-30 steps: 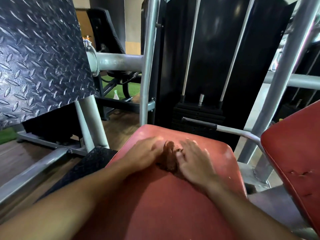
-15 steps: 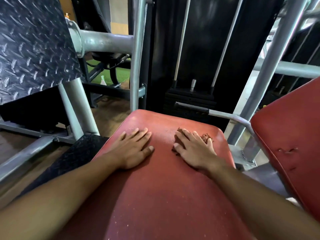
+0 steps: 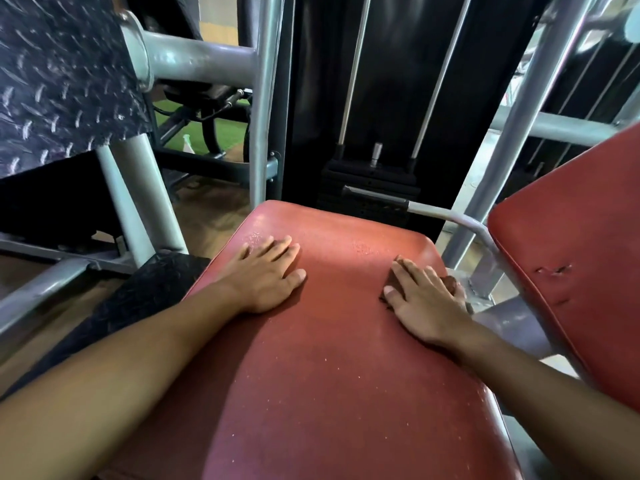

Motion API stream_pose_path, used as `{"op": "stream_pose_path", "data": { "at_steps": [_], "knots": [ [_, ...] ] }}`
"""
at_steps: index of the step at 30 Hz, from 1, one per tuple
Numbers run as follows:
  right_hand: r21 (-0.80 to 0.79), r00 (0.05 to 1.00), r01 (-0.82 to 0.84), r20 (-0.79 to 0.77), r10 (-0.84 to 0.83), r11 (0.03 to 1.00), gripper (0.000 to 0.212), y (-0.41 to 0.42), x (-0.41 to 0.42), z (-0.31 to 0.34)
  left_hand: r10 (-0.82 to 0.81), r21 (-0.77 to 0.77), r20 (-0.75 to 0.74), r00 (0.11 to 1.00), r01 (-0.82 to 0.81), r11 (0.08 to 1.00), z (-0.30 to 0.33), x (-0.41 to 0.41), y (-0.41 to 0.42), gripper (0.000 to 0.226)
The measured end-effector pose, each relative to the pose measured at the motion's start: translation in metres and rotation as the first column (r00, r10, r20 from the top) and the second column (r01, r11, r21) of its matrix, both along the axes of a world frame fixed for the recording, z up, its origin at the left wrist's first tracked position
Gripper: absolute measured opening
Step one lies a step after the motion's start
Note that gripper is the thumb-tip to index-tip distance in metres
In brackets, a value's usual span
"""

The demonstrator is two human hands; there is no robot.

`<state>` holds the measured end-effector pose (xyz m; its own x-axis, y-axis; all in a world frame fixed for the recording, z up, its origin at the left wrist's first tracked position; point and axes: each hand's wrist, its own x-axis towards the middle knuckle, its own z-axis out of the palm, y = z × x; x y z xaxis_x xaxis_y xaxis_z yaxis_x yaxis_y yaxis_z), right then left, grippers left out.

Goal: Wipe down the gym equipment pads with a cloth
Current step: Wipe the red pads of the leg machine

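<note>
Left hand (image 3: 265, 275) flat on red seat pad (image 3: 346, 358); right hand (image 3: 424, 299) flat, pressing brown cloth (image 3: 450, 283)

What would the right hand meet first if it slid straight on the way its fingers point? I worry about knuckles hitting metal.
Probably nothing on the seat pad: the right hand, flat on the cloth, would pass the pad's far edge, then likely reach the grey handle bar; depth unclear.
</note>
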<state>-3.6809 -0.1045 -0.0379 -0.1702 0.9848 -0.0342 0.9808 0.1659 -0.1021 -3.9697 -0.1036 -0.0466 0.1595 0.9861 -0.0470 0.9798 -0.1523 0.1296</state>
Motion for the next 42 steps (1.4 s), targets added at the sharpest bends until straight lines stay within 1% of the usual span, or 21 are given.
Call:
{"op": "stream_pose_path", "data": {
  "at_steps": [2, 3, 5, 6, 7, 9, 11, 15, 16, 19, 23, 25, 26, 27, 29, 30, 32, 34, 38, 40, 42],
  "knots": [
    [-0.026, 0.996, -0.086, -0.007, 0.086, 0.996, 0.062, -0.012, 0.002, 0.000, -0.006, 0.003, 0.003, 1.000, 0.006, 1.000, -0.001, -0.002, 0.001, 0.068],
    [-0.025, 0.996, -0.072, -0.063, 0.071, 0.997, 0.062, -0.013, 0.005, 0.001, -0.011, 0.003, 0.003, 1.000, 0.011, 1.000, -0.001, -0.002, 0.002, 0.068],
    [0.032, 0.987, 0.072, -0.150, -0.066, 0.997, 0.064, -0.008, 0.005, 0.003, -0.015, 0.009, 0.001, 1.000, 0.015, 1.000, -0.001, -0.002, 0.001, 0.068],
    [0.059, 0.985, 0.125, -0.131, -0.117, 0.990, 0.066, -0.007, 0.000, 0.004, -0.012, 0.011, -0.001, 1.000, 0.012, 1.000, -0.001, -0.001, 0.001, 0.068],
    [0.057, 0.989, 0.126, -0.087, -0.121, 0.990, 0.068, -0.008, -0.006, 0.004, -0.010, 0.010, 0.002, 1.000, 0.010, 1.000, -0.001, -0.001, 0.001, 0.067],
    [-0.016, 0.999, 0.032, -0.035, -0.032, 0.999, 0.070, -0.013, -0.019, 0.002, -0.009, 0.005, 0.009, 1.000, 0.009, 1.000, -0.002, -0.001, 0.001, 0.067],
    [-0.053, 0.999, -0.029, -0.034, 0.027, 0.998, 0.069, -0.016, -0.027, 0.002, -0.010, 0.005, 0.006, 1.000, 0.010, 1.000, -0.003, -0.002, 0.003, 0.067],
    [-0.002, 0.995, 0.083, -0.051, -0.083, 0.997, 0.068, -0.006, -0.045, 0.008, -0.008, 0.025, -0.013, 1.000, 0.009, 1.000, -0.002, -0.001, 0.000, 0.067],
    [-0.009, 0.996, 0.069, -0.056, -0.069, 0.998, 0.068, -0.006, -0.055, 0.009, -0.007, 0.030, -0.012, 1.000, 0.008, 1.000, -0.001, 0.000, 0.000, 0.066],
    [-0.032, 0.993, -0.089, -0.082, 0.086, 0.996, 0.068, -0.010, -0.086, 0.007, -0.001, 0.028, -0.003, 1.000, 0.001, 1.000, -0.001, 0.000, -0.001, 0.064],
    [-0.028, 0.985, -0.123, -0.128, 0.119, 0.992, 0.068, -0.004, -0.110, 0.010, 0.016, 0.039, 0.079, 0.997, -0.019, 0.999, -0.001, -0.001, -0.002, 0.060],
    [-0.035, 0.953, -0.249, -0.187, 0.238, 0.968, 0.066, -0.008, -0.111, 0.011, 0.007, 0.066, 0.128, 0.992, -0.016, 0.998, 0.001, 0.000, -0.004, 0.061],
    [-0.028, 0.923, -0.305, -0.255, 0.288, 0.952, 0.064, -0.009, -0.107, 0.012, 0.000, 0.090, 0.163, 0.987, -0.014, 0.996, 0.002, 0.000, -0.005, 0.065],
    [-0.011, 0.890, -0.321, -0.345, 0.297, 0.947, 0.062, -0.010, -0.100, 0.013, -0.009, 0.117, 0.194, 0.981, -0.014, 0.993, 0.003, 0.000, -0.007, 0.071],
    [0.058, 0.842, -0.221, -0.493, 0.220, 0.974, 0.058, -0.004, -0.076, 0.017, -0.048, 0.174, 0.186, 0.981, 0.015, 0.985, 0.006, 0.001, -0.010, 0.083],
    [0.088, 0.846, -0.154, -0.503, 0.177, 0.984, 0.056, 0.002, -0.061, 0.018, -0.071, 0.193, 0.136, 0.988, 0.044, 0.980, 0.008, 0.004, -0.011, 0.087],
    [0.091, 0.886, -0.073, -0.452, 0.107, 0.993, 0.054, 0.014, -0.031, 0.016, -0.111, 0.200, 0.044, 0.993, 0.100, 0.975, 0.012, 0.013, -0.012, 0.090],
    [0.050, 0.910, -0.051, -0.410, 0.067, 0.997, 0.051, 0.018, -0.014, 0.008, -0.126, 0.163, 0.057, 0.990, 0.115, 0.980, 0.020, 0.033, -0.012, 0.084],
    [0.058, 0.960, -0.127, -0.246, 0.137, 0.990, 0.050, 0.020, -0.010, -0.006, -0.191, 0.018, 0.021, 0.981, 0.191, 0.981, 0.021, 0.101, -0.018, 0.066],
    [0.061, 0.961, -0.145, -0.230, 0.155, 0.988, 0.051, 0.020, -0.011, -0.005, -0.190, -0.031, -0.013, 0.982, 0.190, 0.981, 0.016, 0.116, -0.017, 0.062],
    [0.084, 0.959, -0.149, -0.229, 0.165, 0.985, 0.050, 0.019, -0.009, -0.006, -0.193, -0.022, -0.049, 0.980, 0.193, 0.981, 0.013, 0.112, -0.017, 0.060]
  ]
}}
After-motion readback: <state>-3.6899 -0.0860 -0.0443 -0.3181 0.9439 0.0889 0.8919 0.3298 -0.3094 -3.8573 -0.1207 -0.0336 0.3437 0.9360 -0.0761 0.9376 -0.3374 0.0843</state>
